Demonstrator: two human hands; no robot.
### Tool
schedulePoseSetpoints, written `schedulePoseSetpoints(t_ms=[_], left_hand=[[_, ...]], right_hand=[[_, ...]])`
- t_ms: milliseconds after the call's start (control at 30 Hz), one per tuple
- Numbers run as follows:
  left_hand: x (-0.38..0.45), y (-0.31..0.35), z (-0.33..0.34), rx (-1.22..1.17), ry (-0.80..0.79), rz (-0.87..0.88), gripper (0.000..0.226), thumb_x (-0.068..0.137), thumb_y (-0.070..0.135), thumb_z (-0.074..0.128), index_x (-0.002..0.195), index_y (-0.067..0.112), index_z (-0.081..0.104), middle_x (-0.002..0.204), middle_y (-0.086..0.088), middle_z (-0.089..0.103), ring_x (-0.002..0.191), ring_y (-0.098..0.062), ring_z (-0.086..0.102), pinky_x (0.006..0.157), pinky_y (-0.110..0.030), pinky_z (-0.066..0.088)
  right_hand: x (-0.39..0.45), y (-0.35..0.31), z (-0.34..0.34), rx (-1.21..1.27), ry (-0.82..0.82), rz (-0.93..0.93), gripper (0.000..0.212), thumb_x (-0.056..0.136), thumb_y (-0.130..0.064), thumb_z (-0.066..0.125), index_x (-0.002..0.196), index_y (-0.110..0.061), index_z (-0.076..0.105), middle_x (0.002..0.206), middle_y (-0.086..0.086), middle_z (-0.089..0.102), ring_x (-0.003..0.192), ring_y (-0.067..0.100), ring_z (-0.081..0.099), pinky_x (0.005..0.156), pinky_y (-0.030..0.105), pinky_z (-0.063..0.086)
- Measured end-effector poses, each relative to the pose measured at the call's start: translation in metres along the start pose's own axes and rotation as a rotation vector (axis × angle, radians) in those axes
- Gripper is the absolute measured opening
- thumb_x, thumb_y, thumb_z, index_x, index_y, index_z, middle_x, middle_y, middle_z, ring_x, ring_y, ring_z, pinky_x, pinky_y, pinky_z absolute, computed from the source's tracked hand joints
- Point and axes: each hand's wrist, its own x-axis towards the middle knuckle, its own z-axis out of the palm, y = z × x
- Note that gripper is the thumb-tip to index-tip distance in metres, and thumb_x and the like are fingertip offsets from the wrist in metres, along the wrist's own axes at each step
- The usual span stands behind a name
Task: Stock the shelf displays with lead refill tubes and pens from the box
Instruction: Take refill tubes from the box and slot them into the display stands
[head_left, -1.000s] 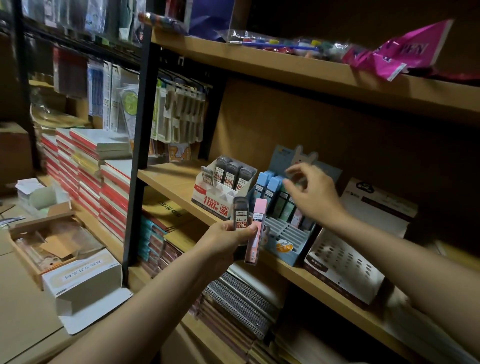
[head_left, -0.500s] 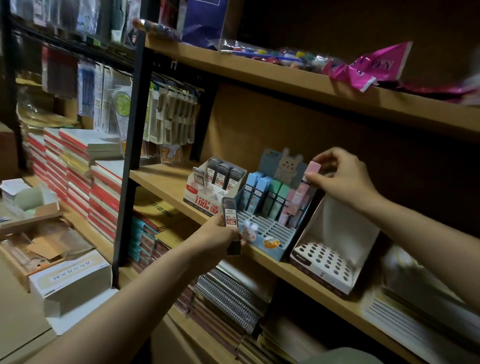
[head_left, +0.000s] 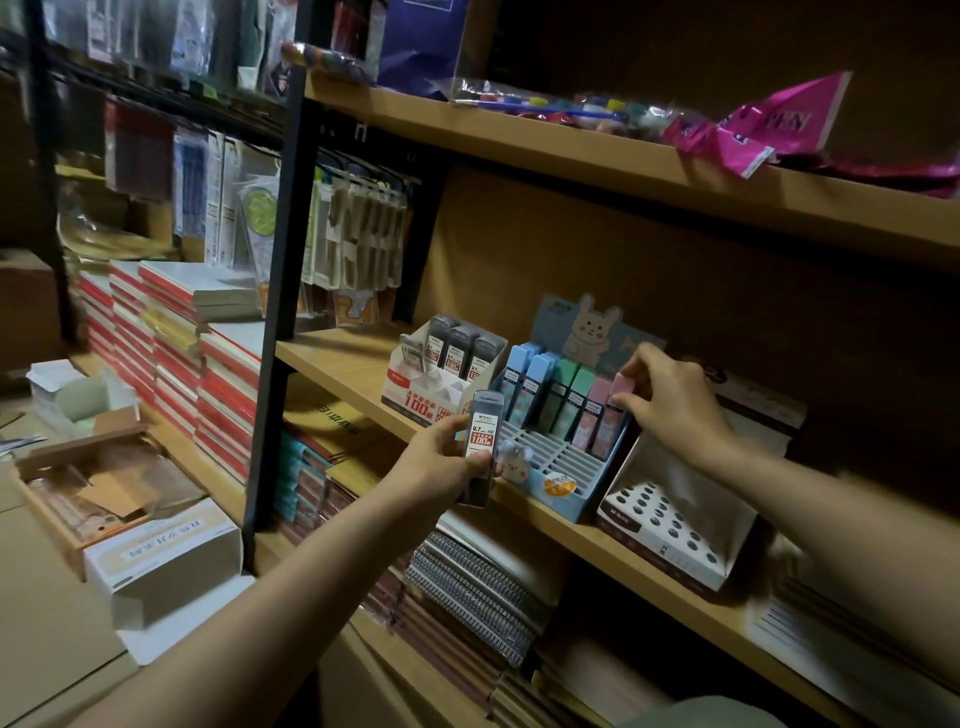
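Head view: two hands (head_left: 550, 421), seven pastel tubes (head_left: 563, 400).

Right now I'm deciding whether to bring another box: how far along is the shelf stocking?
Partly done. The blue rabbit display holds blue, green and pink tubes in its back row; its front slots are bare. In hand: the right hand pinches a pink tube at that row's end, and the left hand grips a dark 0.7 tube. Left: the white holed display shows no pens.

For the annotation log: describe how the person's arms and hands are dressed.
Both forearms are bare as far as the frame shows: no sleeves visible. The left hand and right hand wear no gloves; no watch, ring or bracelet shows in this dim view.
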Motion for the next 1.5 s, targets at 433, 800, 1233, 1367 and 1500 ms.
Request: schedulePoseSetpoints(t_ms=[433,800,1233,1367,1500], left_hand=[[0.008,-0.008,0.003,-0.002,-0.024,-0.011,0.052,0.093,-0.001,0.054,0.138,0.023,0.046,0.111,-0.009,0.059,0.101,-0.024,0.063,0.079,-0.035,0.055],[0.013,-0.014,-0.003,-0.026,0.072,0.041,0.035,0.09,0.0,0.058,0.12,0.018,0.053,0.11,-0.007,0.066,0.092,-0.017,0.069,0.065,-0.029,0.055],[0.021,0.0,-0.029,0.1,0.105,0.102,0.026,0.091,0.011,0.062,0.113,0.022,0.057,0.112,-0.006,0.065,0.093,-0.018,0.069,0.082,-0.04,0.059],[0.036,0.008,-0.058,0.242,0.319,0.169,0.04,0.086,0.016,0.068,0.122,0.02,0.051,0.122,-0.002,0.056,0.1,-0.012,0.06,0.079,-0.028,0.054],[0.047,0.013,-0.082,0.492,0.485,0.192,0.071,0.08,0.024,0.075,0.141,0.019,0.039,0.144,-0.003,0.037,0.126,-0.018,0.043,0.103,-0.04,0.045]], right_hand=[[0.006,0.008,0.013,-0.218,-0.028,0.102,0.021,0.082,-0.018,0.076,0.096,-0.014,0.061,0.095,0.004,0.057,0.093,0.023,0.057,0.082,0.04,0.052],[0.006,-0.03,0.009,-0.079,-0.064,0.055,0.03,0.093,-0.024,0.061,0.122,-0.016,0.056,0.118,0.003,0.053,0.094,0.014,0.058,0.08,0.026,0.051],[0.031,-0.111,0.054,0.332,-0.202,0.021,0.02,0.082,-0.03,0.077,0.091,-0.027,0.06,0.089,-0.007,0.064,0.078,0.007,0.062,0.065,0.025,0.053],[0.058,-0.123,0.052,0.406,-0.034,-0.101,0.017,0.083,-0.023,0.075,0.094,-0.02,0.062,0.087,-0.009,0.065,0.079,0.004,0.062,0.067,0.02,0.052],[0.083,-0.141,0.063,0.451,0.059,-0.166,0.016,0.085,-0.02,0.073,0.096,-0.016,0.062,0.087,-0.007,0.064,0.08,0.005,0.061,0.065,0.017,0.051]])
